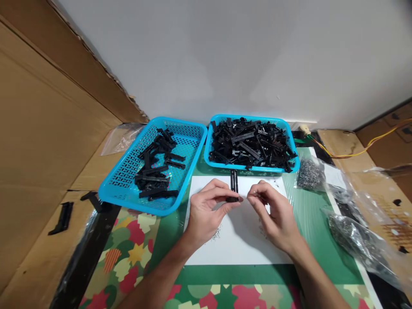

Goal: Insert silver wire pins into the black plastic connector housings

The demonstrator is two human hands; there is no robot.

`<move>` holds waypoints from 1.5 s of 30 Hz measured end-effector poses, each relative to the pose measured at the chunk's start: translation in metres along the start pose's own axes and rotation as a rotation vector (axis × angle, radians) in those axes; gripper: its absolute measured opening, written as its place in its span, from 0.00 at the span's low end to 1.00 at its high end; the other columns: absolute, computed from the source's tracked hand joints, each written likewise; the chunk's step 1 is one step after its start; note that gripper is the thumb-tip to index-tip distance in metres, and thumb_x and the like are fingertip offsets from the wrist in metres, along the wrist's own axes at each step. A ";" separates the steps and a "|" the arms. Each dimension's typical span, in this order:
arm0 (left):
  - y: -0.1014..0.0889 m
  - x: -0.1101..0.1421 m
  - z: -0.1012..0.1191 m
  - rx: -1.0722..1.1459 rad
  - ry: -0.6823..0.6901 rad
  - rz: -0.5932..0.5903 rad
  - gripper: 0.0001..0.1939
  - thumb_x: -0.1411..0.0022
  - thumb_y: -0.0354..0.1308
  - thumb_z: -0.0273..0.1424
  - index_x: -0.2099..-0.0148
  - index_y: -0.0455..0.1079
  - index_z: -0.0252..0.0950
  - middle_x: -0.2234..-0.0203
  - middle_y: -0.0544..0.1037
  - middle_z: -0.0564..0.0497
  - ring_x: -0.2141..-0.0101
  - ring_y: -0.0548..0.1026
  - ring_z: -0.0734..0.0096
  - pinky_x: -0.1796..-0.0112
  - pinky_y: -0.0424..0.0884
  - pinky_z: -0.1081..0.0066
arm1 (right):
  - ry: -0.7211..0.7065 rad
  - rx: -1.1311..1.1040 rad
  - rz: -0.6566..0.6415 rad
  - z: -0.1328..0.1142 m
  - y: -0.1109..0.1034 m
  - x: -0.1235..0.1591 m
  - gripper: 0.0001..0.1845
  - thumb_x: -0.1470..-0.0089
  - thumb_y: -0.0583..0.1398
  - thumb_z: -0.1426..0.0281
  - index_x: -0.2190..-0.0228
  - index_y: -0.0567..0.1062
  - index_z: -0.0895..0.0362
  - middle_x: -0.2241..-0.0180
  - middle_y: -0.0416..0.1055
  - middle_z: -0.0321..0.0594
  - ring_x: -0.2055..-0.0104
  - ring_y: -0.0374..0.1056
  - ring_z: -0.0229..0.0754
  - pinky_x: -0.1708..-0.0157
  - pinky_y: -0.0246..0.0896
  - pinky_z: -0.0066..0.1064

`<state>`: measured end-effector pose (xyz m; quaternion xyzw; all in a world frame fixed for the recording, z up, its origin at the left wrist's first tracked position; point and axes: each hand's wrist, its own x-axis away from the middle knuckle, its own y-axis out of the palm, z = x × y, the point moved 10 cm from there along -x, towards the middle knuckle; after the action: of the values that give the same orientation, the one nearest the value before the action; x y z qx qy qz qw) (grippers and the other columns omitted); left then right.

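Between the thumb and fingers of my left hand (210, 208) is a slim black plastic part (234, 182), held upright over a white sheet (238, 249). My right hand (273, 210) is close beside it, thumb and fingertips pinched together; whatever they hold is too small to make out. Under my left hand lies a small pile of thin metal pieces (216, 234) on the sheet. More small bits are partly hidden below my right hand.
Behind the sheet stands a blue basket (251, 168) heaped with black parts. Another blue basket (189, 180) at left holds fewer. Plastic bags of metal pieces (310, 174) lie at right, near a yellow-red cable (350, 155). Two black parts (64, 216) rest on cardboard at far left.
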<state>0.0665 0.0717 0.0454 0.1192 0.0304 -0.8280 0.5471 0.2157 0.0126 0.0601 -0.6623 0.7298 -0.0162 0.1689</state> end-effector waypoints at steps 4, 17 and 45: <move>0.004 0.002 -0.006 0.061 -0.042 0.009 0.09 0.42 0.75 0.25 0.58 0.85 0.41 0.64 0.77 0.49 0.62 0.77 0.70 0.61 0.79 0.75 | 0.102 -0.199 0.169 0.007 -0.006 0.003 0.03 0.31 0.62 0.68 0.61 0.75 0.52 0.69 0.67 0.33 0.70 0.60 0.35 0.70 0.57 0.27; -0.004 0.008 0.016 0.020 0.166 0.129 0.17 0.47 0.78 0.21 0.59 0.76 0.37 0.67 0.79 0.53 0.64 0.79 0.71 0.61 0.78 0.75 | -0.060 0.018 0.171 -0.012 0.006 0.007 0.05 0.34 0.61 0.75 0.62 0.77 0.55 0.74 0.63 0.32 0.76 0.56 0.34 0.78 0.49 0.29; -0.012 0.000 0.041 -0.252 0.365 0.046 0.10 0.39 0.69 0.17 0.65 0.82 0.39 0.70 0.82 0.49 0.68 0.80 0.67 0.66 0.77 0.68 | -0.501 0.654 0.045 -0.053 0.014 0.016 0.14 0.34 0.54 0.84 0.55 0.74 0.58 0.76 0.60 0.33 0.77 0.54 0.37 0.76 0.47 0.33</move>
<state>0.0489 0.0694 0.0846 0.1981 0.2294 -0.7696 0.5620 0.1865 -0.0117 0.1031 -0.5410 0.6367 -0.0817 0.5434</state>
